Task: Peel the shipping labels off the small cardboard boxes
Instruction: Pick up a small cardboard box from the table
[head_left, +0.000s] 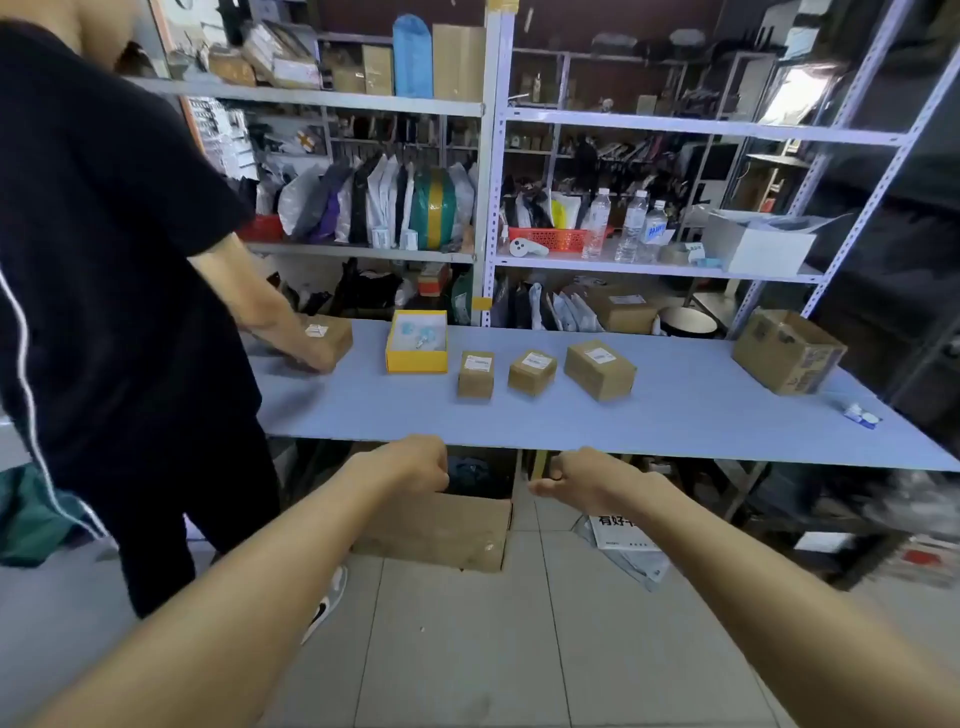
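Three small cardboard boxes stand in a row on the blue table (675, 415), each with a white shipping label on top: a left box (476, 374), a middle box (532, 372) and a larger right box (600, 369). A fourth labelled box (330, 335) lies at the far left under another person's hand. My left hand (415, 462) and my right hand (576, 474) are held out in front of the table's near edge, both curled into loose fists with nothing in them, well short of the boxes.
A person in a black shirt (93, 249) stands at the left, leaning onto the table. A yellow open box (416, 341) sits left of the row. A bigger carton (788, 351) is at the far right. Shelves (488, 156) rise behind; a floor carton (436, 530) lies under the table.
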